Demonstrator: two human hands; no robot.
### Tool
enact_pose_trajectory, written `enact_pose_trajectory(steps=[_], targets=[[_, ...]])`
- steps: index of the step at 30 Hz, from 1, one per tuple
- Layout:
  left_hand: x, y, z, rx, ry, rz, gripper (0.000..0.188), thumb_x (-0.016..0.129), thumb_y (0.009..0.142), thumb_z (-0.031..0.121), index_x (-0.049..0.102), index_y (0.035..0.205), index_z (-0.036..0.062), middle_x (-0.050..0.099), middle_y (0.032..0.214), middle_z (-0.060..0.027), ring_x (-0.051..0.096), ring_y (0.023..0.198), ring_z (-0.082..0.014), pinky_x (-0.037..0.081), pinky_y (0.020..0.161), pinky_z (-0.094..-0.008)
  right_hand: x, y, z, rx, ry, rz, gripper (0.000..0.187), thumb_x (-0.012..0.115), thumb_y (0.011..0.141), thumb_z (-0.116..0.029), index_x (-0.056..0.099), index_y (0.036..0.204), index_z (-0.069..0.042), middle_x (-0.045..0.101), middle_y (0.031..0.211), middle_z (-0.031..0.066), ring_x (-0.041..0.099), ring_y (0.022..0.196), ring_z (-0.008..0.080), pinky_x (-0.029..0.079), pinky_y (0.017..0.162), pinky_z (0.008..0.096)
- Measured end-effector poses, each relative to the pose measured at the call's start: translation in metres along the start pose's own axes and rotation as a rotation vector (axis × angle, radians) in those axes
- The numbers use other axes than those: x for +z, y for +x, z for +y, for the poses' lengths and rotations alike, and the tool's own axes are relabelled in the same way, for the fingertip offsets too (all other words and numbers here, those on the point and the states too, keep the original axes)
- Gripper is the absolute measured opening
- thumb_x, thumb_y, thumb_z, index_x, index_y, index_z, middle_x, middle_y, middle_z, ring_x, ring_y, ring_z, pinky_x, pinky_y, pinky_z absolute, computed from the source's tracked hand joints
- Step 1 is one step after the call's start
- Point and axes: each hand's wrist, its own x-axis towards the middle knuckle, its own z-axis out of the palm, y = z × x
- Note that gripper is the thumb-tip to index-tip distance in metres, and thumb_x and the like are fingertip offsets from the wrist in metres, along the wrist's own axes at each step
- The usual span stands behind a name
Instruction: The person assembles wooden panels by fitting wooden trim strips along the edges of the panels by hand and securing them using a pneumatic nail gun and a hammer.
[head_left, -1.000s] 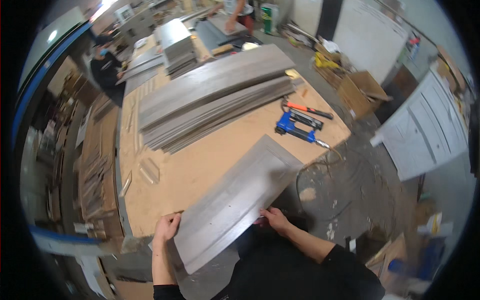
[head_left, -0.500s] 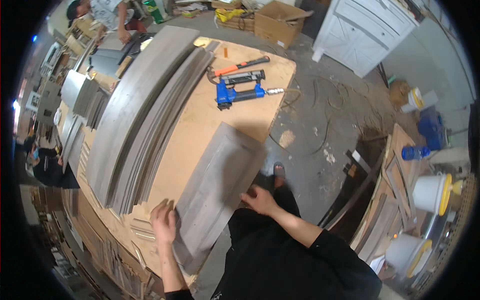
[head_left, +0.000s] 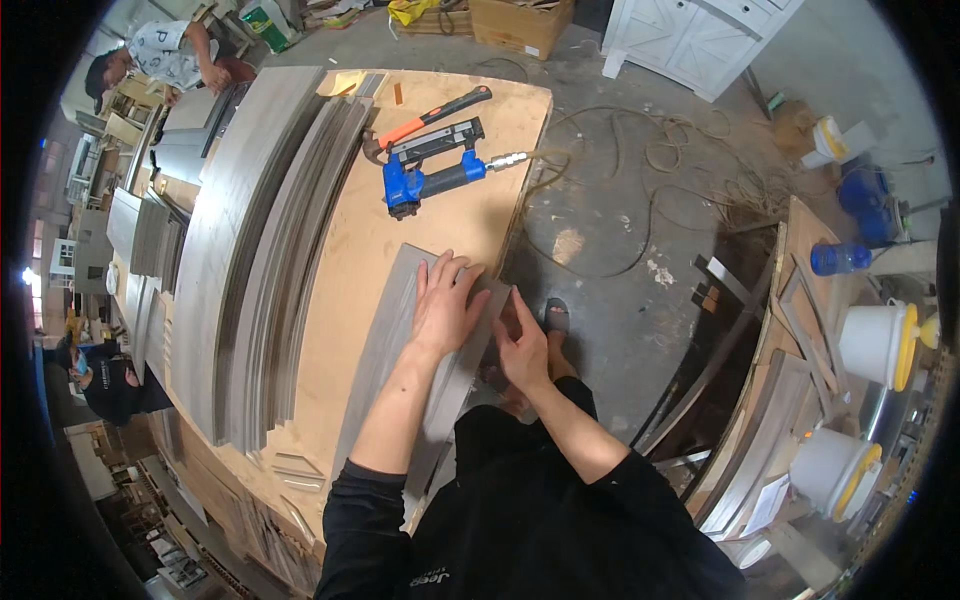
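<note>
A long grey wooden panel with a raised border lies along the workbench's near right edge. My left hand rests across its far end with the fingers spread. At the panel's right edge, my right hand touches the far corner with stretched fingers, its thumb apart from them. Farther up the bench lies a blue and black nail gun, joined to an air hose. Just beyond it is a claw hammer with an orange and black handle. My left forearm covers part of the panel.
Curved grey boards are stacked along the left of the workbench, with small grey strips near them. An air hose coils over the floor. A white cabinet stands at the back. White buckets are at right. Two people work at left.
My left hand has moved from the panel's near left side to its far end. The right hand has moved up along the right edge to the far corner. The whole view has shifted.
</note>
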Motion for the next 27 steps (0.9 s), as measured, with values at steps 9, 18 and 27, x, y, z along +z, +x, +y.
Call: enact_pose_trajectory(steps=[9,18,27], targets=[[-0.013,0.02,0.002,-0.109,-0.059,-0.183,0.04,0.072,0.091,0.03,0.065,0.126,0.014,0.056,0.132,-0.0097,0.046,0.135,-0.0314,0.023,0.121,-0.061,-0.033,0.058,0.011,0.069,0.093,-0.179,0.035,0.073,0.094,-0.014,0.064,0.126,-0.006,0.072,0.108,0.0118,0.071,0.088,0.0194,0.056,0.077,0.0337],[0.013,-0.119,-0.004,-0.579,-0.163,0.391,0.047,0.073,0.089,0.021,0.062,0.134,0.0119,0.049,0.148,-0.0181,0.041,0.142,-0.0393,0.029,0.119,-0.0586,-0.023,0.103,-0.036,-0.445,-0.612,-0.513,0.033,0.075,0.085,-0.025,0.073,0.114,-0.01,0.067,0.113,0.0123,0.065,0.106,0.0345,0.053,0.09,0.0459],[0.002,-0.47,-0.001,-1.675,0.534,0.741,0.05,0.072,0.086,0.02,0.061,0.13,-0.0009,0.054,0.137,-0.0271,0.052,0.125,-0.0466,0.041,0.109,-0.0533,0.035,0.127,-0.083,-0.471,-0.797,-0.786,0.045,0.081,0.08,-0.027,0.073,0.118,-0.005,0.068,0.104,0.0173,0.068,0.091,0.031,0.053,0.082,0.0417]])
